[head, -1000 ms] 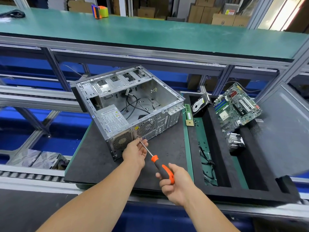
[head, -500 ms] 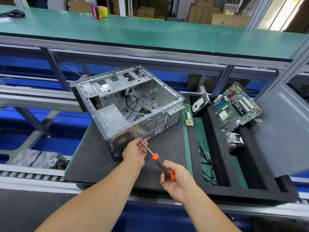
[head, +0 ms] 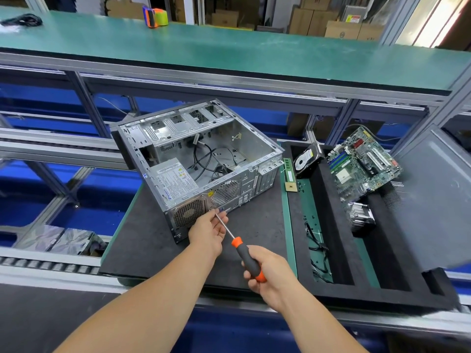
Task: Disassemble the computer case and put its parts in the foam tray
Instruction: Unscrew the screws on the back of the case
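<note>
An open grey computer case lies on its side on a dark mat, the power supply still inside at its near corner. My right hand grips the orange-and-black handle of a screwdriver. The tip of its shaft meets the case's rear panel beside the power supply grille. My left hand pinches the shaft near the tip. To the right lies the black foam tray, which holds a hard drive, a motherboard, a heatsink, a memory stick and cables.
A grey side panel leans at the tray's right edge. A green workbench shelf with a tape dispenser runs across the back. Conveyor rollers and blue bins lie to the left.
My right hand has shifted its grip a little lower on the screwdriver handle. The left hand and the shaft tip stay at the same spot on the case's rear panel.
</note>
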